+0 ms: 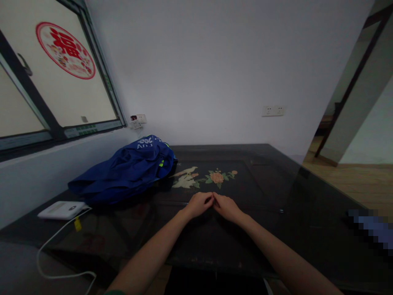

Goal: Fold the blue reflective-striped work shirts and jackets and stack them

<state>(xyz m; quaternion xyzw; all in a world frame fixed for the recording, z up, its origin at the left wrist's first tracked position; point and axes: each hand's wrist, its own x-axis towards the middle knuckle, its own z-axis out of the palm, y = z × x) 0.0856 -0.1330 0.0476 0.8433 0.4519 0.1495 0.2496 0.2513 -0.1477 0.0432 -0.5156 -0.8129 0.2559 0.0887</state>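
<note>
My left hand (199, 204) and my right hand (227, 207) rest on a dark, glossy table (294, 237), meeting at the fingertips in front of me. The fingers of both hands are curled in and closed, and nothing shows in them. A small dark gap is visible between thumb and fingers of the left hand. Just beyond the hands, the tabletop carries a floral picture (216, 177) with a pink flower, green leaves and a pale bird-like shape.
A blue bundle of cloth (129, 168) with white lettering lies at the table's left. Near it are a white box-like device (63, 209) and a white cable (53, 236) hanging over the edge. A pixelated bluish object (374, 229) lies at right. Wall sockets (274, 111) and a window (61, 61) are behind.
</note>
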